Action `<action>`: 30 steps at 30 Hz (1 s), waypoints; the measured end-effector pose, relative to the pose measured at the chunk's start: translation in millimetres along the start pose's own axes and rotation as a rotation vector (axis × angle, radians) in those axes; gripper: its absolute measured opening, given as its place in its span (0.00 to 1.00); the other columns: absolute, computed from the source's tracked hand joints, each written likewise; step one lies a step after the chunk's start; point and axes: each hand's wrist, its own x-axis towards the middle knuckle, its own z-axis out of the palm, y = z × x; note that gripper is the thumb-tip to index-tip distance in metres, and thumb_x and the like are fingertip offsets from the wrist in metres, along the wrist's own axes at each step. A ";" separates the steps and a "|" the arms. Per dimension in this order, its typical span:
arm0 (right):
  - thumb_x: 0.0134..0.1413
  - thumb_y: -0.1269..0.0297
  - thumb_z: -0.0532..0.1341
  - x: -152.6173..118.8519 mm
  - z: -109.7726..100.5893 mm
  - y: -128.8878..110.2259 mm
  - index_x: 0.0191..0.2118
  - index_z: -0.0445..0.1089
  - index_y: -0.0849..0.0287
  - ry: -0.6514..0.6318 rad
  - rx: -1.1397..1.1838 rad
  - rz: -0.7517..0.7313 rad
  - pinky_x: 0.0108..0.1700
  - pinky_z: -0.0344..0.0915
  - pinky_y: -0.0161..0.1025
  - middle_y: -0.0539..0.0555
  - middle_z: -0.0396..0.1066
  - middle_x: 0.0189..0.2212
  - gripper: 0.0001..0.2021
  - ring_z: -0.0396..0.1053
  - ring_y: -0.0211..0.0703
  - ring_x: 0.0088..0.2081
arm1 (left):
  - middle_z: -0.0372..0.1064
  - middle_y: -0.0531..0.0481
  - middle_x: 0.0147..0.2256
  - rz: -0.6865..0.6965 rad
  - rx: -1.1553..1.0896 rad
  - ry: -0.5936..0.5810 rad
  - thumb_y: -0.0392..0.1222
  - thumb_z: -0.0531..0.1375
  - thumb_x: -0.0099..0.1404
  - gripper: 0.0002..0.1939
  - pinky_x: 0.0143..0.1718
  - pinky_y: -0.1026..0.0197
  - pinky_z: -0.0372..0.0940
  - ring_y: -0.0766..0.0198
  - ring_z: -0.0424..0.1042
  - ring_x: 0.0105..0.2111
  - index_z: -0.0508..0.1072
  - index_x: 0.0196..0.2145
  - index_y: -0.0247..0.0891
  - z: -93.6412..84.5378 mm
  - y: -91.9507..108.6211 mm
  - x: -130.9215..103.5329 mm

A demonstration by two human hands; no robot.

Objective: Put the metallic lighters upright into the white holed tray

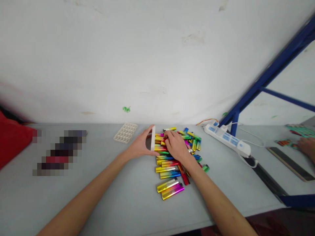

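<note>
A loose pile of shiny, multicoloured lighters [169, 173] lies on the grey table. My left hand [142, 143] is at the pile's left edge, with thumb and fingers gripping the two ends of a white strip [153, 138] that stands on its edge against the lighters. Over the upper middle of the pile is my right hand [175, 144], its fingers curled down among the lighters; what its fingertips hold, if anything, is hidden. A pale tray with rows of round hollows [125, 132] lies to the left of my left hand.
A white power strip [227, 140] with cables lies right of the pile, beside a blue metal frame [246, 95]. Red cloth [14, 139] and a pixelated object [60, 152] are at left. Another person's hand [307, 146] shows at far right, near a dark bar [290, 163].
</note>
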 end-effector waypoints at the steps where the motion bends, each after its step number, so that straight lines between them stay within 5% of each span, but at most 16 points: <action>1: 0.82 0.68 0.54 -1.1 1.5 -2.8 0.58 0.77 0.57 0.014 0.004 -0.005 0.67 0.70 0.55 0.65 0.83 0.58 0.14 0.78 0.60 0.59 | 0.65 0.35 0.79 0.002 0.005 0.003 0.64 0.88 0.47 0.78 0.81 0.31 0.62 0.32 0.65 0.80 0.55 0.85 0.52 0.0 -0.1 0.0; 4: 0.85 0.62 0.56 -4.9 8.2 -11.1 0.64 0.76 0.56 0.050 0.006 -0.069 0.72 0.67 0.58 0.65 0.80 0.66 0.15 0.75 0.61 0.66 | 0.64 0.34 0.80 0.007 0.008 -0.005 0.63 0.88 0.47 0.78 0.82 0.31 0.61 0.32 0.65 0.80 0.55 0.85 0.51 -0.3 0.5 0.1; 7: 0.83 0.65 0.58 -5.7 12.1 -13.6 0.63 0.77 0.55 0.042 -0.006 -0.090 0.75 0.64 0.58 0.64 0.77 0.70 0.14 0.72 0.61 0.70 | 0.62 0.33 0.81 0.006 -0.015 -0.008 0.63 0.88 0.47 0.78 0.82 0.29 0.60 0.31 0.64 0.80 0.55 0.85 0.50 -0.1 1.1 0.3; 15: 0.78 0.70 0.58 -1.3 -1.2 -6.4 0.59 0.77 0.60 -0.019 -0.050 0.050 0.70 0.69 0.57 0.67 0.82 0.61 0.14 0.77 0.62 0.62 | 0.61 0.33 0.81 -0.001 -0.059 -0.018 0.65 0.88 0.46 0.79 0.82 0.32 0.60 0.31 0.65 0.80 0.54 0.85 0.49 -0.1 -0.1 0.9; 23: 0.87 0.56 0.56 -9.6 0.5 -21.1 0.74 0.76 0.51 -0.013 -0.128 0.016 0.75 0.65 0.62 0.65 0.72 0.75 0.22 0.70 0.64 0.73 | 0.62 0.33 0.81 0.017 -0.070 -0.012 0.64 0.89 0.44 0.81 0.82 0.30 0.60 0.28 0.65 0.79 0.55 0.86 0.49 -0.4 0.4 1.4; 30: 0.82 0.65 0.57 -5.0 -0.8 -12.9 0.70 0.79 0.55 -0.049 -0.119 0.025 0.77 0.64 0.62 0.64 0.72 0.75 0.21 0.71 0.63 0.72 | 0.68 0.39 0.77 0.054 -0.117 -0.029 0.61 0.89 0.47 0.67 0.81 0.31 0.62 0.32 0.67 0.78 0.69 0.80 0.55 -4.9 2.9 1.6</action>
